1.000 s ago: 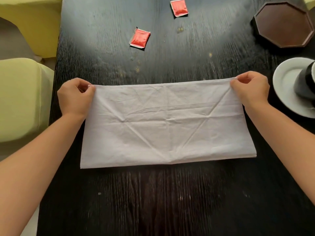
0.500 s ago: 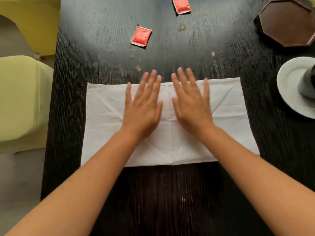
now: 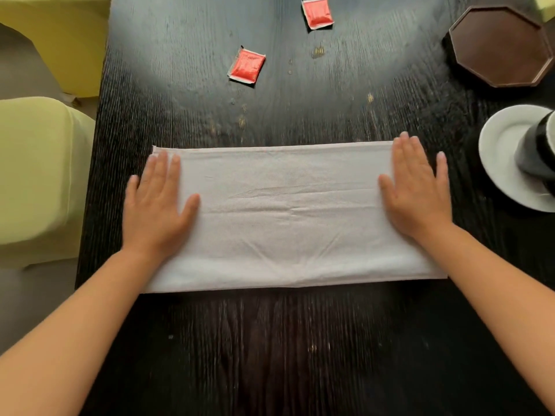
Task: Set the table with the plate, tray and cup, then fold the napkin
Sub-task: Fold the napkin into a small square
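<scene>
napkin (image 3: 285, 217): folded to a long strip, more folds likely left
left hand (image 3: 156, 205): flat, pressing napkin end
right hand (image 3: 416, 190): flat, pressing other end
plate (image 3: 498, 163), cup (image 3: 537, 151), tray (image 3: 500, 46): set

Two red sachets (image 3: 247, 66) (image 3: 317, 12) lie apart on the dark table (image 3: 270, 355); yellow-green chairs (image 3: 36, 175) stand beside it.
</scene>
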